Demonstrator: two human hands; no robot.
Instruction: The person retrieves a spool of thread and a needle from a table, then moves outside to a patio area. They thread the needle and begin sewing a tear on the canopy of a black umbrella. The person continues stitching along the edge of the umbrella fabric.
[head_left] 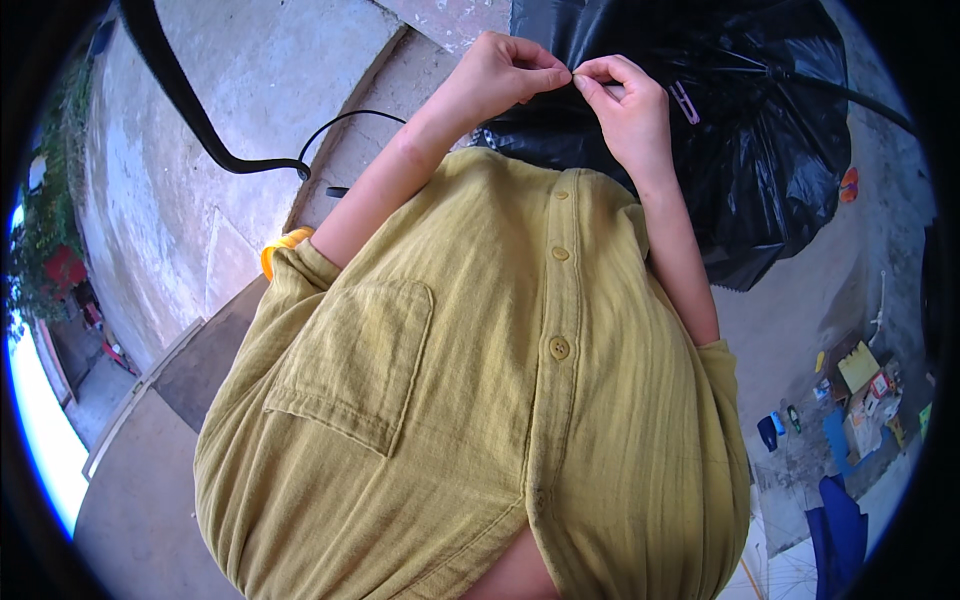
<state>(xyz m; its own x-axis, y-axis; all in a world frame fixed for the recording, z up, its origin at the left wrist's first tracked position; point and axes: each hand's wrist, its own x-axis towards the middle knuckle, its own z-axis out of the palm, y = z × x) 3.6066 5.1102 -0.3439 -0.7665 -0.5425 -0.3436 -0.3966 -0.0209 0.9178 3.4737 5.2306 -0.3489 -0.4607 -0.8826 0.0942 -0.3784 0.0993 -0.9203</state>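
Observation:
My left hand (pixel 500 72) and my right hand (pixel 632 105) meet at their fingertips near the top of the view. Each is closed in a pinch. Whatever lies between the fingertips is too small to make out. Beneath and beyond them spreads a glossy black sheet (pixel 790 170), its folds drawn together toward one spot where a dark rod comes in from the right. On the sheet, just right of my right hand, lies a small pinkish-purple clip-like piece (pixel 685 103).
A black strap (pixel 185 100) hangs at the upper left, over the concrete floor (pixel 270 70). An orange ring-shaped thing (pixel 285 248) shows by my left elbow. At the lower right lie assorted small items, a yellow piece (pixel 858 367) and dark blue cloth (pixel 840 530).

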